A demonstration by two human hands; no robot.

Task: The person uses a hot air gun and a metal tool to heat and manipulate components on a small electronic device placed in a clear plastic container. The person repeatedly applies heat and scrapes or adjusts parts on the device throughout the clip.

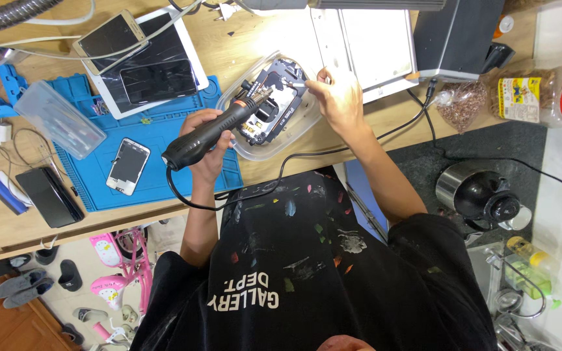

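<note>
1. Left hand [208,140] is wrapped tight around the black hot-air handle [219,127], fingers curled fully round the grip, thumb side toward the nozzle.
2. That handle's long axis runs on a slant: butt end low and toward the blue mat [164,130], metal nozzle tip up and toward the opened phone body [274,107]. The black cord [294,159] leaves the butt, loops along the table edge and climbs toward the grey station box [456,36].
3. The nozzle tip sits right over the phone body's near corner; whether it touches, I cannot tell.
4. Right hand [338,97] comes in from the opposite side, fingertips pinched on a thin silvery tool [296,84], tweezers by the look of it, the tip pointing back toward the nozzle.
5. So the two tools meet over the same spot: phone body between the hands, lying in a clear plastic tray [255,149] on the wooden table [281,45].
6. Right hand is the nearer one to the board; left holds off along the handle's length.
7. Further out, on the mat: a small phone [128,166] face up, well apart.
</note>
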